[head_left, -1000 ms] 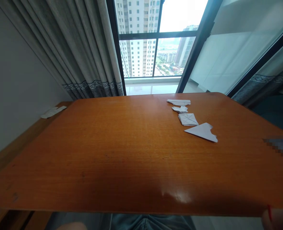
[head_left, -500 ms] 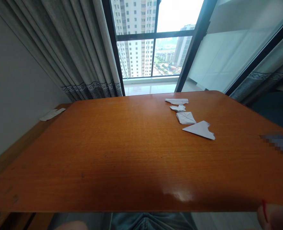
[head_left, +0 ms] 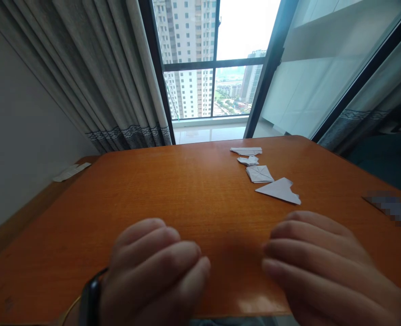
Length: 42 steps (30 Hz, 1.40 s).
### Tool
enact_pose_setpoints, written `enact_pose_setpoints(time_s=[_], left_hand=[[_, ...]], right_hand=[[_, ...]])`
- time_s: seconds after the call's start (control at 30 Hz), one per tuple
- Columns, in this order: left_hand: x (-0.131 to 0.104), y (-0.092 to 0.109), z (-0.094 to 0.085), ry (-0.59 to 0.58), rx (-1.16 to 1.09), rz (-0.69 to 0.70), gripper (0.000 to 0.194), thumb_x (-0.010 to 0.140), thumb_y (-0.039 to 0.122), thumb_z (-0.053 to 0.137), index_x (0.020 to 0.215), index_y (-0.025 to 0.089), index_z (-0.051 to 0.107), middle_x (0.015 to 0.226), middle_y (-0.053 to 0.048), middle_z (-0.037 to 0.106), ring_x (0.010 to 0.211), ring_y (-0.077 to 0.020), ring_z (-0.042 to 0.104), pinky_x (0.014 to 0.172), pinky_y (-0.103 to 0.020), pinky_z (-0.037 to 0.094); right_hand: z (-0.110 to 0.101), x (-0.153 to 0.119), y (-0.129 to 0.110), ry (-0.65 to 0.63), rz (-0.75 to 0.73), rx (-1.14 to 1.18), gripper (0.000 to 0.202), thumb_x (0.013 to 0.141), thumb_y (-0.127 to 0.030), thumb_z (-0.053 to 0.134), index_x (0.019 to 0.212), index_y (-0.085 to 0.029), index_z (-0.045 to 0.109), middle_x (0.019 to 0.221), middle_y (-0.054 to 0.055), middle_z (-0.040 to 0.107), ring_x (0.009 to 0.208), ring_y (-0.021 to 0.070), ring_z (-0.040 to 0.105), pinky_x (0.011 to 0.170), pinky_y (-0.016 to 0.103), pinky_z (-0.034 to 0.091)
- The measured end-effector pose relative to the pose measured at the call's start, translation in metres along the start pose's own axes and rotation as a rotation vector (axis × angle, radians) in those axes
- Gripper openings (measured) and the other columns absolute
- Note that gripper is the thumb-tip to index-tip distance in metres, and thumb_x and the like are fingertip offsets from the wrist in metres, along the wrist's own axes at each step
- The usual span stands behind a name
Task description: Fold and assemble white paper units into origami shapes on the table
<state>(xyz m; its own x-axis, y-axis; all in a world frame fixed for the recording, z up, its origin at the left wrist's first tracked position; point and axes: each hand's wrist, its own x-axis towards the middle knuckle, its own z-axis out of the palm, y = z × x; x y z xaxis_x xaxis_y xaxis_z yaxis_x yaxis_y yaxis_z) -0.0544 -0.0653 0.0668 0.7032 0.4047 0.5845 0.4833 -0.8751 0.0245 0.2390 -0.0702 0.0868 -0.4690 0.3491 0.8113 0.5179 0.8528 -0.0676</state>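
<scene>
My left hand point(head_left: 152, 267), a dark band on its wrist, is held above the near part of the table with its fingers curled in and pressed together. To the right, my right hand point(head_left: 326, 267) has its fingers folded closed, slightly blurred. A gap separates the hands and nothing shows in either one. Beyond my right hand lies a pointed folded white paper point(head_left: 280, 190). Just behind it are a folded paper square point(head_left: 259, 174), a small crumpled-looking folded paper point(head_left: 248, 160) and a narrow folded paper strip point(head_left: 246, 151). Neither hand touches these papers.
The brown wooden table point(head_left: 173, 181) reaches toward a window point(head_left: 214, 68). At the right edge lies a pixelated flat object point(head_left: 393, 208). A white paper point(head_left: 71, 172) rests on a ledge at the left, below a grey curtain point(head_left: 118, 81).
Both hands have risen from the table's near edge into view above it, fingers closed. The view has tilted and shifted slightly. The papers keep their arrangement.
</scene>
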Motion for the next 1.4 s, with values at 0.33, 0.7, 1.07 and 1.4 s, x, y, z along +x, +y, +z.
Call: enact_pose_setpoints(time_s=[0.33,0.7,1.07,1.4], left_hand=[[0.031,-0.053,0.067,0.017,0.009,0.241,0.016,0.089,0.015,0.046,0.099,0.018,0.059,0.062,0.0,0.062,0.051,-0.0136,0.048,0.05,-0.03,0.032],[0.024,-0.047,0.08,-0.158,-0.121,0.1,0.016,0.09,0.017,0.047,0.095,0.019,0.061,0.063,0.001,0.06,0.054,-0.0148,0.052,0.053,-0.029,0.034],[0.022,-0.048,0.086,-0.281,-0.19,-0.01,0.022,0.095,0.022,0.043,0.106,0.02,0.062,0.094,-0.006,0.071,0.077,-0.0152,0.068,0.066,-0.025,0.05],[0.022,-0.044,0.084,-0.436,-0.192,-0.138,0.025,0.091,0.022,0.049,0.114,0.021,0.058,0.106,-0.005,0.071,0.085,-0.0187,0.07,0.072,-0.028,0.054]], right_hand=[[0.067,-0.035,0.046,-0.174,0.074,0.161,0.013,0.085,-0.011,0.048,0.094,-0.019,0.053,0.064,0.001,0.06,0.053,0.0141,0.048,0.054,0.03,0.032],[0.074,-0.039,0.04,-0.359,0.177,0.316,0.011,0.09,-0.017,0.049,0.087,-0.018,0.059,0.066,0.001,0.062,0.059,0.0133,0.051,0.059,0.028,0.034],[0.077,-0.043,0.045,-0.401,0.331,0.315,0.01,0.09,-0.018,0.052,0.088,-0.019,0.061,0.077,0.001,0.07,0.066,0.0128,0.06,0.065,0.025,0.041],[0.078,-0.045,0.047,-0.483,0.395,0.35,0.012,0.091,-0.02,0.051,0.089,-0.019,0.063,0.081,0.002,0.071,0.071,0.0132,0.063,0.067,0.025,0.043]])
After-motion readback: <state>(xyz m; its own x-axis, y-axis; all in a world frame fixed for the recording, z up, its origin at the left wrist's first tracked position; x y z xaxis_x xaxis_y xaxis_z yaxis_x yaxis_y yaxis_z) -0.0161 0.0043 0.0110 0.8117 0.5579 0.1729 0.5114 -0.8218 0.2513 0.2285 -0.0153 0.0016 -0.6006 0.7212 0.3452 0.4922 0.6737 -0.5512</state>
